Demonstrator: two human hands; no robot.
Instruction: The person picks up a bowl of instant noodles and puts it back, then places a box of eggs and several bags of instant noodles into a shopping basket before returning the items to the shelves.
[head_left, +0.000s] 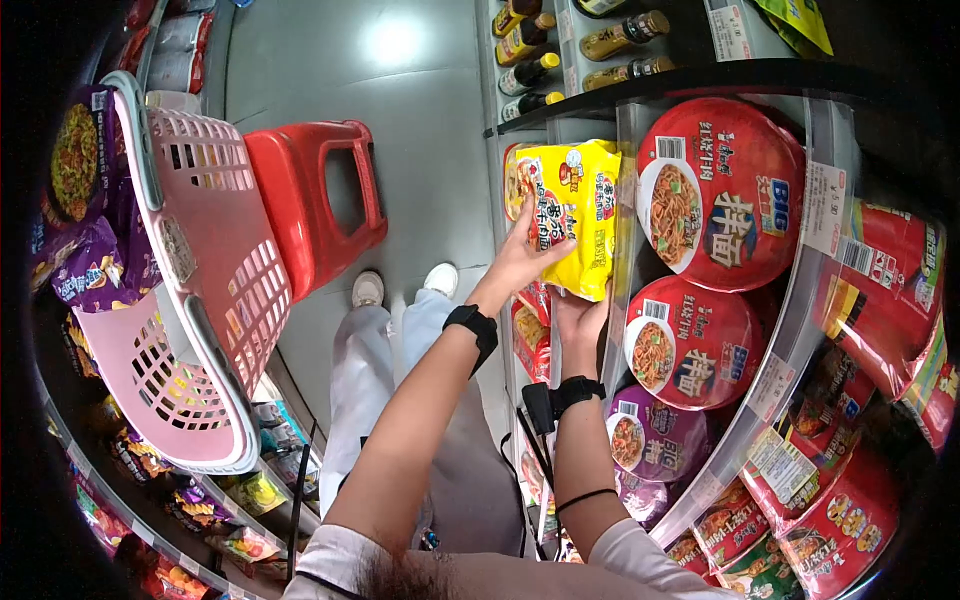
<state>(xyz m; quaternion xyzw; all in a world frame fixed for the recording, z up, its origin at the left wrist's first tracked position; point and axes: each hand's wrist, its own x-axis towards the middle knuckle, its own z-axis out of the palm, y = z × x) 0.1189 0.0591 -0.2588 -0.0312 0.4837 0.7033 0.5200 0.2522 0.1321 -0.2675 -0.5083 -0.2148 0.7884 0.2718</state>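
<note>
A yellow noodle packet (578, 215) lies upright at the shelf edge, right of the middle of the view. My left hand (522, 255) rests on its left side with the fingers spread over the front. Below the packet's lower end is my right hand (582, 322), its fingers hidden behind the packet. Just right of the packet stand red noodle bowls, a large one (722, 195) and a smaller one (692, 342). Under my hands, red packets (531, 335) show in the same shelf row.
A pink basket (215, 300) stands at the left beside a red plastic stool (310, 200). Bottles (625, 37) sit on the shelf at the top. A purple bowl (660, 432) and red packs (885, 290) fill the right shelves. Grey floor (290, 60) lies between the shelves.
</note>
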